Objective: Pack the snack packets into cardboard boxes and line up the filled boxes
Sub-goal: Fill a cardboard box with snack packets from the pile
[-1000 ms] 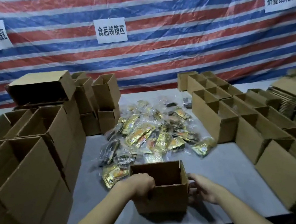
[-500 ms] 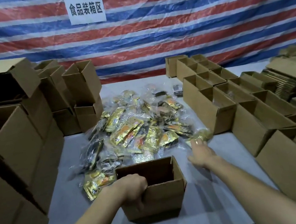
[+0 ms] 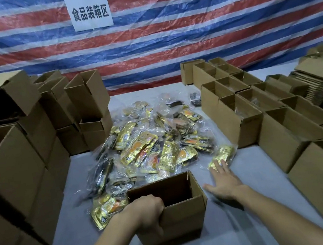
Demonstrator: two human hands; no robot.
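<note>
Packet (image 3: 222,154), gold, lies alone right of centre, just beside the heap of packets (image 3: 149,144), its long axis slanting from lower left to upper right. Right hand (image 3: 224,182) is directly below it in the frame, fingers spread flat and holding nothing, tips touching its near end or just short; I cannot tell which. Left hand (image 3: 147,210), farther off, grips the near left rim of the open box (image 3: 181,218) at lower centre. Count: one stray packet, one held box, two hands; the heap and the other boxes (image 3: 239,124) are too many to count surely.
</note>
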